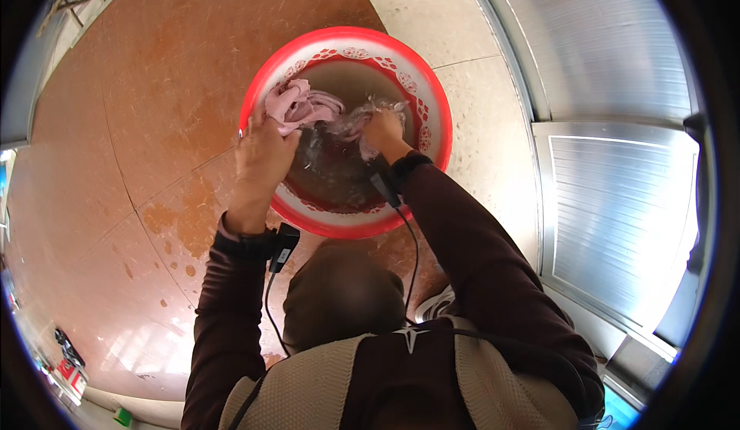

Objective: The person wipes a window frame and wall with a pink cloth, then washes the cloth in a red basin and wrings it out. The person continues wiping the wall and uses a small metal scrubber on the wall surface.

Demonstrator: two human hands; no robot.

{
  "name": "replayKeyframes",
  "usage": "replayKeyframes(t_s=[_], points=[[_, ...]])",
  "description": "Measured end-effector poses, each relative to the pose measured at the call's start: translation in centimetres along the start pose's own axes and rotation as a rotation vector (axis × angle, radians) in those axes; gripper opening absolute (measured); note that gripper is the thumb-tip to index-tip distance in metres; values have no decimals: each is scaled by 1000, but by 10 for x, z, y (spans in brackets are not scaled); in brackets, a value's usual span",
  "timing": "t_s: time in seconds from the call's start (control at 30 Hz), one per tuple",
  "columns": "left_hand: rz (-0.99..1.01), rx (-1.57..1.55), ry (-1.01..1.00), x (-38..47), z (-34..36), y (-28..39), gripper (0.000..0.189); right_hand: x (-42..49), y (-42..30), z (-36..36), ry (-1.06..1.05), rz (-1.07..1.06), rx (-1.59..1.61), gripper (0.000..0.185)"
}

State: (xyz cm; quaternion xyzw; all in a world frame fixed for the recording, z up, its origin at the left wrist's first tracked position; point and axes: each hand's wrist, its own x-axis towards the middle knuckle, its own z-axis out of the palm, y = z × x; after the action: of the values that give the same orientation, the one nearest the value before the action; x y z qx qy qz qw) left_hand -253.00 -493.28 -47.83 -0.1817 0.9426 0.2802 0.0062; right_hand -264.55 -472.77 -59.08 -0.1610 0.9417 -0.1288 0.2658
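A round red-and-white patterned basin point(346, 231) stands on the floor and holds murky water point(341, 181). A wet pink cloth point(295, 103) stretches across the basin, partly under the surface. My left hand point(263, 149) grips the cloth's end at the left rim. Over the right half of the water, my right hand point(384, 132) is closed on the cloth's other part, with water splashing around it; its fingertips are hidden by the splash. Each wrist wears a dark strap with a small black cabled device.
Brown floor tiles point(173, 71) with wet patches lie to the left. Metal panels point(618, 210) line the right side, beside pale floor point(485, 112). A black and red item point(70, 366) lies at the far lower left. Cables hang from both wrist devices.
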Motion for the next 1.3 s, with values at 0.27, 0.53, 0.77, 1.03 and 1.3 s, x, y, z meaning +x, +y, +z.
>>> replayKeyframes(t_s=[0.27,0.53,0.77,1.03,1.3], points=[[-507,-993,-660,-9,34,19,50,-4,-14,-34,-405,-8,1348,31],[-569,-1855,-163,18,114,32,42,-75,-72,-69,56,-531,845,24],[-447,-2244,-529,29,132,29,36,-48,-102,-41,710,-819,678,20],[-319,-1852,-3,23,86,18,48,11,-11,-28,268,53,933,43],[-931,-1608,-94,11,100,1,31,-2,-6,26,99,-157,244,29]])
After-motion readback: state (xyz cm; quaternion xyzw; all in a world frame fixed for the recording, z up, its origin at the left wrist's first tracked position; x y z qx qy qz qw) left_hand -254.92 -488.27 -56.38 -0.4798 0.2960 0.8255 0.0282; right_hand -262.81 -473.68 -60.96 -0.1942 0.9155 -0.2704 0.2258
